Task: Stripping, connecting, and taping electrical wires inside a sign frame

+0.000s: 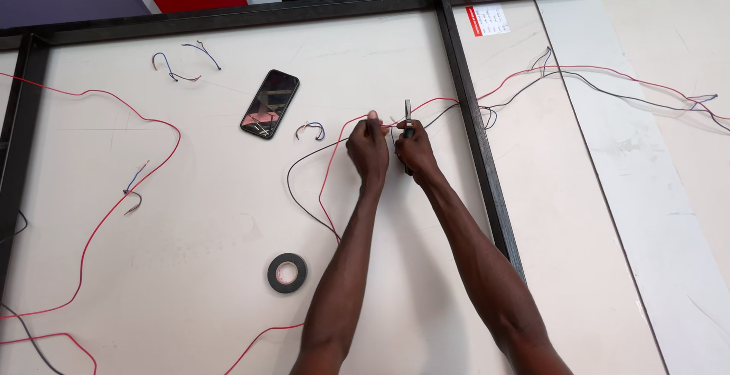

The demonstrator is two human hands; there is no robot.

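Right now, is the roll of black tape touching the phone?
Apart. The head view shows the roll of black tape and the phone separated by bare white board.

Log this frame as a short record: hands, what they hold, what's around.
surface: pale board with black frame bars
left hand: pinching the red wire near its end
right hand: gripping a dark-handled tool, tip up, close to the wire end
black wire: loops beside the red one, left of the hands
phone: face up, up-left of the hands
tape roll: black, lying flat, below the left hand
wire offcuts: short bits near the phone
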